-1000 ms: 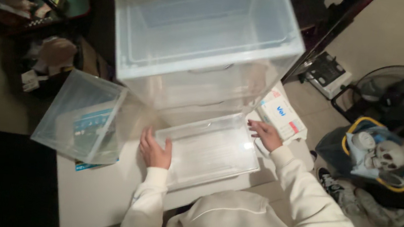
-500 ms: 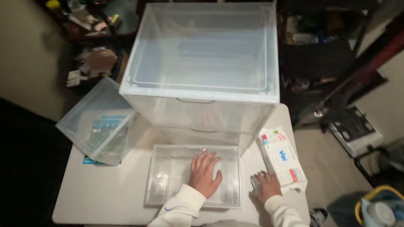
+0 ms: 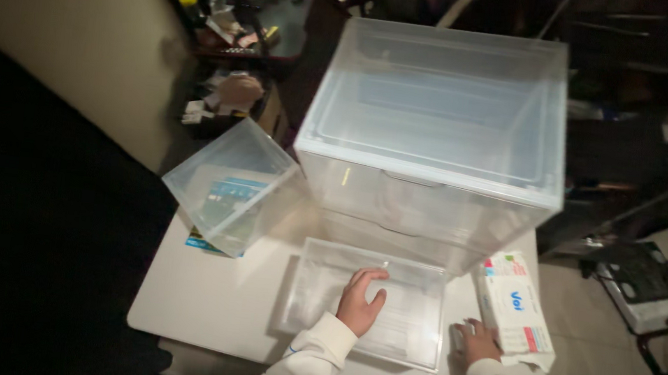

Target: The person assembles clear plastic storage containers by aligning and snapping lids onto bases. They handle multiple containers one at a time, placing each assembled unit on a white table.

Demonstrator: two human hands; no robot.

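Shifted since the earlier frame: view swung left, drawer unit now right of centre; left hand (image 3: 361, 299) moved little, kept inside the clear drawer tray (image 3: 315, 293). Tray lying flat on the white desk (image 3: 206, 298), just in front of the clear drawer unit (image 3: 439, 132), apparently pulled out of its lowest slot. Left fingers (image 3: 366, 278) spread loosely on the tray floor, gripping nothing, seemingly steadying it. Right hand (image 3: 479, 341) resting on the desk between tray and white packet (image 3: 516, 307), touching the packet's edge; fingers curled, hold on anything not determinable. Second clear tray (image 3: 227, 180) tilted at the desk's left edge, over a blue sheet (image 3: 198, 241), mostly covered. Background shelf clutter (image 3: 230, 32) dark, indistinct. Forearms cut off below.
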